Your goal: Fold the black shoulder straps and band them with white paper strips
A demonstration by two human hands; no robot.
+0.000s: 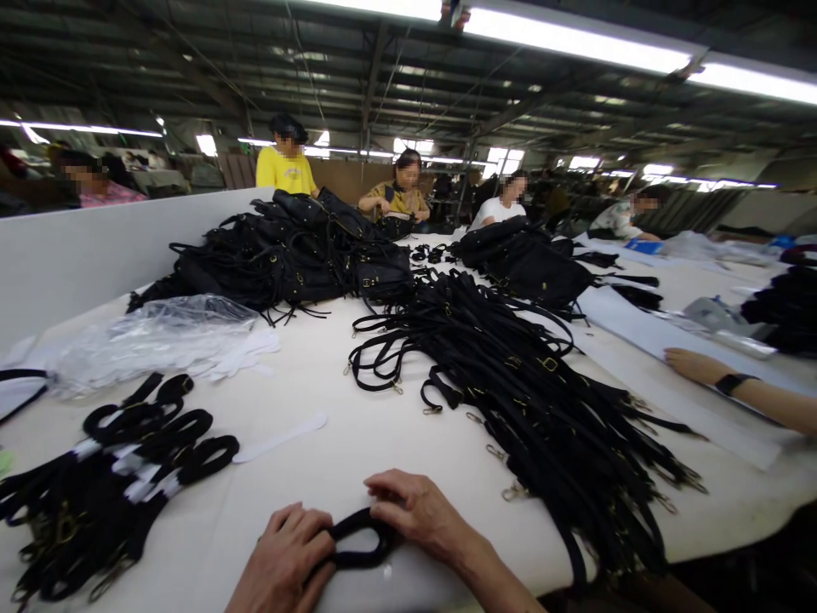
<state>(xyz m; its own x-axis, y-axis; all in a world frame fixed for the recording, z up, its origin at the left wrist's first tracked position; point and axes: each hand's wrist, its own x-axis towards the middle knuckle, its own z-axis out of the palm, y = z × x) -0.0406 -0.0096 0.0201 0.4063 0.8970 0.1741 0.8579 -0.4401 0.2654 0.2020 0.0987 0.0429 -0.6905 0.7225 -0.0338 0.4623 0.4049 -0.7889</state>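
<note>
Left hand (287, 553) grips looped black strap (365, 558) over table (255, 502), hiding one end; I can't tell if right hand (418, 515) grips it. Strap bundles (95, 502), left, cut off; strap pile (542, 409) at right.

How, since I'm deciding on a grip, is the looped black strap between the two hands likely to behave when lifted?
Probably flexible: the looped black strap bends round smoothly near the right hand. It might loosen if let go: the black bundles at left wear white bands, but none shows on this loop's visible part.

Strap (362, 559) of matt cloth
</note>
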